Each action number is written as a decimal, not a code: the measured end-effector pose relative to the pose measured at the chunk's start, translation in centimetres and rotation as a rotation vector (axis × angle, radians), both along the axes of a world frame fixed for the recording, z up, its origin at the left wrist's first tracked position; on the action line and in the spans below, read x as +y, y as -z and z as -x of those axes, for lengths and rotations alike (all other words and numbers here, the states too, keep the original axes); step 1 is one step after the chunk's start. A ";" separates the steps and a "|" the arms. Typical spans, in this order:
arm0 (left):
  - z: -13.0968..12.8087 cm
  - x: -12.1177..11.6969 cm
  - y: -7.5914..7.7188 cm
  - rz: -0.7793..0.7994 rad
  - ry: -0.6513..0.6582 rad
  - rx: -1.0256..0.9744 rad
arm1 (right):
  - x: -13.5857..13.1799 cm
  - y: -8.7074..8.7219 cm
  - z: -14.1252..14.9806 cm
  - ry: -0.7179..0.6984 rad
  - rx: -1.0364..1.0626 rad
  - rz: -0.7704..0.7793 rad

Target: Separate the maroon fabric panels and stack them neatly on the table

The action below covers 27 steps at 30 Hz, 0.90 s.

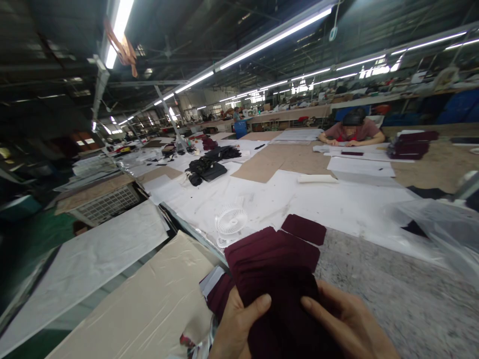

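Both my hands grip a stack of dark maroon fabric pieces (pixel 279 284) at the bottom centre of the head view. On its left edge, the thumb of my left hand (pixel 243 319) presses on top, the other fingers lying mostly hidden behind. My right hand (pixel 342 316) closes on the right edge with thumb on top and fingers along the side. Beyond the stack, a single maroon fabric piece (pixel 305 229) lies flat on the table. More maroon pieces with a pale strip (pixel 211 281) show beside my left hand. The stack's lower end is in shadow.
A small white fan (pixel 231 222) stands just past the fabric. Dark folded cloth bundles (pixel 207 167) lie farther along the white-covered table (pixel 262 197). Across it, a person (pixel 352 128) leans near a maroon stack (pixel 409 144). Clear plastic (pixel 441 229) lies at right; a cream-covered surface (pixel 149 299) at left.
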<state>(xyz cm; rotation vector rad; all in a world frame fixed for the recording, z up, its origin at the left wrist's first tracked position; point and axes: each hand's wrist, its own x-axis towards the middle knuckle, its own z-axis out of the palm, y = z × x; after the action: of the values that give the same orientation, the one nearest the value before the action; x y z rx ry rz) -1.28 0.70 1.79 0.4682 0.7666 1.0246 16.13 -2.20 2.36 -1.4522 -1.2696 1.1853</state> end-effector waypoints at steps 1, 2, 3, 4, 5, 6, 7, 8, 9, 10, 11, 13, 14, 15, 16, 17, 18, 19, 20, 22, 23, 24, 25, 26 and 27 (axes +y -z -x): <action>0.0 0.0 -0.1 -0.005 0.002 -0.016 | 0.0 0.0 0.0 -0.018 0.056 0.037; -0.1 -0.1 -0.2 -0.014 0.004 -0.028 | 0.1 0.0 0.0 -0.033 0.105 0.072; -0.1 -0.1 -0.2 -0.021 0.008 -0.036 | 0.1 0.0 0.0 -0.045 0.153 0.100; -0.1 -0.1 -0.3 -0.026 0.011 -0.043 | 0.1 0.1 0.0 -0.047 0.201 0.115; -0.1 -0.1 -0.3 -0.030 0.013 -0.047 | 0.0 0.1 0.0 -0.050 0.242 0.125; -0.1 -0.1 -0.3 -0.035 0.014 -0.053 | 0.0 0.1 0.0 -0.048 0.273 0.130; -0.1 -0.1 -0.3 -0.041 0.014 -0.061 | 0.0 0.2 0.0 -0.041 0.294 0.131; -0.1 -0.2 -0.2 -0.044 0.015 -0.070 | -0.1 0.2 0.1 -0.038 0.308 0.135; -0.1 -0.2 -0.2 -0.047 0.016 -0.080 | -0.1 0.1 0.1 -0.031 0.318 0.139; -0.2 -0.2 -0.2 -0.048 0.016 -0.085 | -0.2 0.1 0.2 -0.024 0.322 0.143; -0.2 -0.2 -0.2 -0.046 0.015 -0.086 | -0.2 0.1 0.2 -0.021 0.321 0.147; -0.2 -0.3 -0.1 -0.035 0.009 -0.083 | -0.2 0.1 0.3 -0.017 0.317 0.143; -0.3 -0.3 -0.1 -0.023 0.004 -0.083 | -0.1 0.1 0.2 -0.020 0.314 0.139; -0.3 -0.3 -0.1 -0.010 -0.001 -0.084 | -0.1 0.2 0.2 -0.024 0.310 0.135; -0.3 -0.3 0.0 0.003 -0.006 -0.088 | -0.1 0.3 0.2 -0.031 0.307 0.130; -0.4 -0.3 0.0 0.015 -0.009 -0.091 | -0.1 0.5 0.2 -0.033 0.301 0.125; -0.4 -0.2 0.1 0.024 -0.011 -0.093 | -0.1 0.6 0.2 -0.037 0.296 0.119; -0.4 -0.2 0.2 0.030 -0.010 -0.093 | -0.1 0.6 0.2 -0.037 0.295 0.112; -0.4 -0.2 0.2 0.033 -0.008 -0.093 | -0.2 0.6 0.2 -0.033 0.302 0.104; -0.3 -0.2 0.3 0.036 -0.003 -0.090 | -0.4 0.4 0.2 -0.025 0.334 0.095; -0.2 -0.2 0.3 0.040 -0.002 -0.091 | -0.5 0.2 0.2 -0.027 0.350 0.101; -0.2 -0.2 0.3 0.048 -0.002 -0.090 | -0.6 0.0 0.3 -0.029 0.358 0.111; -0.1 -0.3 0.3 0.060 -0.004 -0.086 | -0.7 -0.1 0.3 -0.034 0.355 0.119; -0.1 -0.3 0.3 0.073 -0.007 -0.084 | -0.7 -0.2 0.3 -0.039 0.341 0.123; -0.1 -0.3 0.3 0.084 -0.010 -0.084 | -0.7 -0.2 0.3 -0.034 0.316 0.121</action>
<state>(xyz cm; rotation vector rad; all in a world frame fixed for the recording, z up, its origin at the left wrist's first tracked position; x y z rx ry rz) -1.22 0.39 1.49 0.3477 0.7347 1.0112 15.82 -2.93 2.52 -1.2698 -1.0230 1.4698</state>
